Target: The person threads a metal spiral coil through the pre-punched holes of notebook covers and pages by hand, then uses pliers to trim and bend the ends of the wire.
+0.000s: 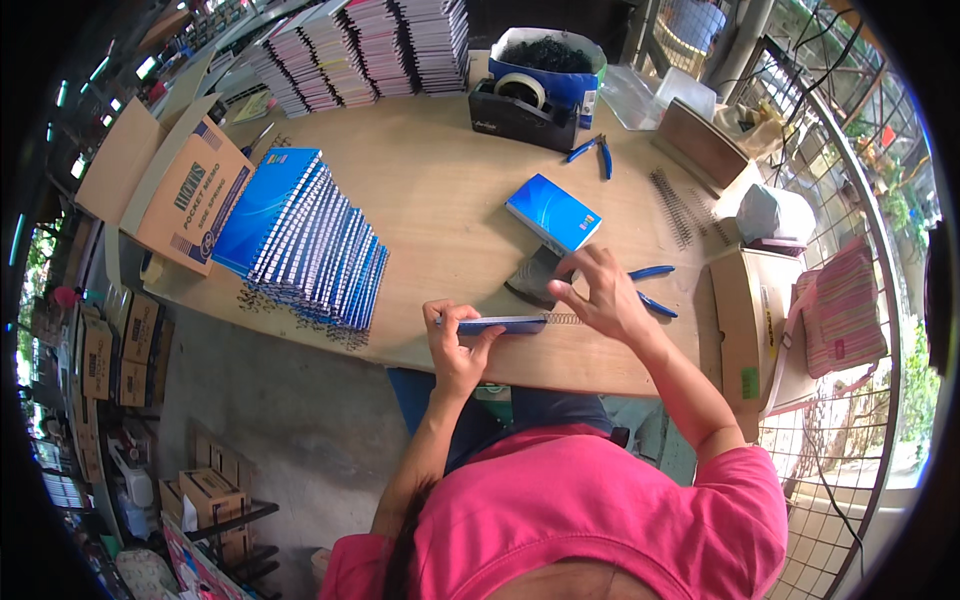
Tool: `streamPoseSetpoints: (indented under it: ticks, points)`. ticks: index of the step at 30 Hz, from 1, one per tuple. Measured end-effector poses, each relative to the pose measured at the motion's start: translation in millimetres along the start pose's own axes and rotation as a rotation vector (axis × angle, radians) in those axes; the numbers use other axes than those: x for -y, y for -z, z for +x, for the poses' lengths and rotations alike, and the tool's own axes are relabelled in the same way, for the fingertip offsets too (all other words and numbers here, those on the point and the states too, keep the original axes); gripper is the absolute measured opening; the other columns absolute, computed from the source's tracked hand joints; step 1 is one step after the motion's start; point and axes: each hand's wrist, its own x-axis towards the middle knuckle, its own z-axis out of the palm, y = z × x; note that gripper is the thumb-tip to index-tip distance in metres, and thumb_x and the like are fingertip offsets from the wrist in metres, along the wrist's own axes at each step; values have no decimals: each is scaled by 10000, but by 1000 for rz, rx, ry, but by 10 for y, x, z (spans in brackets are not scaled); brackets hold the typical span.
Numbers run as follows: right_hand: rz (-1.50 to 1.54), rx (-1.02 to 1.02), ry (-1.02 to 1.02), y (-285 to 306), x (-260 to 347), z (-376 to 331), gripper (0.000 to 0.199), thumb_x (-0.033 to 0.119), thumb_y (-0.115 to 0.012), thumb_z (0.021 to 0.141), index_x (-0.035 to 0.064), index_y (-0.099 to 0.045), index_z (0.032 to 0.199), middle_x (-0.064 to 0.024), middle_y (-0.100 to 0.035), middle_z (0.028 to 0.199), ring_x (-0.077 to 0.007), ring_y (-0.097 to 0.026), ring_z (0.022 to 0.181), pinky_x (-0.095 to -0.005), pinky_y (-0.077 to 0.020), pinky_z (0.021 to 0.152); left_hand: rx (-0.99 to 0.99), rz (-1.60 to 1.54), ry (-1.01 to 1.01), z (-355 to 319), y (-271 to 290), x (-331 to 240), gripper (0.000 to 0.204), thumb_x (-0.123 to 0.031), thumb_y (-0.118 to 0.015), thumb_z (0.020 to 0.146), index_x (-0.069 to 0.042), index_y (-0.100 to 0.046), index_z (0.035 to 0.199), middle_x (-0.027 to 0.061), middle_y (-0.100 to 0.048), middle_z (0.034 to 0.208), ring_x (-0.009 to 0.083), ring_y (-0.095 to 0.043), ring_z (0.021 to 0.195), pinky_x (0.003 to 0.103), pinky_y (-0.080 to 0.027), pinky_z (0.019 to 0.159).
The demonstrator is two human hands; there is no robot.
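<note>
Beside right hand (605, 295), blue-handled pliers (655, 271)

Tall stacks of white-paged booklets (370, 50) rose along the far edge of a pale wooden table (430, 150), near a black tape dispenser (530, 128) fitted with a cream roll (520, 78). A brown cardboard carton (190, 190) stood open at left; at right, a pink striped fabric bag (845, 315) rested beside a long tan box (738, 320), before wire-mesh fencing (822, 505). More brown cartons (212, 495) sat below table height.
</note>
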Motion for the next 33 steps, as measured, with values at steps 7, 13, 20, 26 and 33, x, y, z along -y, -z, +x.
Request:
streamPoseSetpoints:
  ticks: [7,13,20,26,33]
  points:
    - [-62,75,-25,-159,-97,84,541,409,-787,806,80,-685,1223,-279,-585,1195,-405,-638,1041,-451,-527,895,48,-1,0,85,26,79,592,-429,-878,726,-35,-516,981,112,-437,955,285,-460,910,421,-421,784]
    - [736,595,60,140,-582,188,488,395,-532,989,-59,-707,949,-102,-703,788,-177,-656,711,-304,-527,655,78,-23,-29,145,-85,71,662,-508,-879,689,-40,-494,957,106,-425,930,286,-449,897,425,-420,737]
    - [672,630,-52,218,-549,245,487,413,-566,964,-49,-711,925,-137,-682,849,-206,-653,766,-346,-526,689,102,-50,-19,187,-142,47,662,-502,-885,677,-48,-490,954,103,-445,925,291,-465,882,431,-434,728]
    - [139,572,120,139,-524,300,487,362,-597,936,-102,-697,1042,-146,-691,1045,-230,-667,928,-380,-528,768,110,-87,18,200,-206,42,694,-503,-887,678,-43,-469,986,102,-431,908,285,-467,846,417,-426,714]
    - [581,516,-112,139,-455,322,478,399,-530,980,-45,-706,1004,-121,-682,816,-194,-632,694,-333,-520,633,126,-120,22,214,-245,12,705,-495,-892,676,-34,-456,984,102,-426,899,277,-448,824,410,-417,705]
